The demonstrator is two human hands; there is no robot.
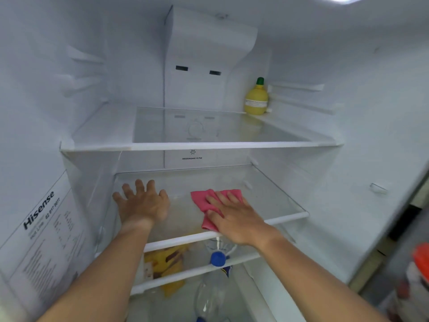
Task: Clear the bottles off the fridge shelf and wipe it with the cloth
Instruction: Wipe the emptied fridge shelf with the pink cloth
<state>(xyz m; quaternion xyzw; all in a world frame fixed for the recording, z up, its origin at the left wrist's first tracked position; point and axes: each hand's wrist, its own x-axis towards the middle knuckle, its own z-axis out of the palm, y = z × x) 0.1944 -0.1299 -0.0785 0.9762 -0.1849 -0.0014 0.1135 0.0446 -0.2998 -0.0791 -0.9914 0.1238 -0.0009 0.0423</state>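
Note:
A glass fridge shelf [274, 201] with a white front rail spans the middle of the view. My right hand [234, 217] lies flat on a pink cloth [204, 201], pressing it onto the shelf near the front rail. My left hand [141, 203] rests on the left part of the same shelf, palm down, fingers spread, holding nothing. No bottle stands on this shelf. A yellow lemon-shaped bottle [256, 98] with a green cap stands at the back right of the upper shelf [209, 145].
Below the wiped shelf lie a clear plastic bottle with a blue cap [217, 259] and a yellow packet [169, 263]. A label sheet [44, 240] covers the left wall. At the far right, blurred, an orange-capped container [420, 263] sits in the door.

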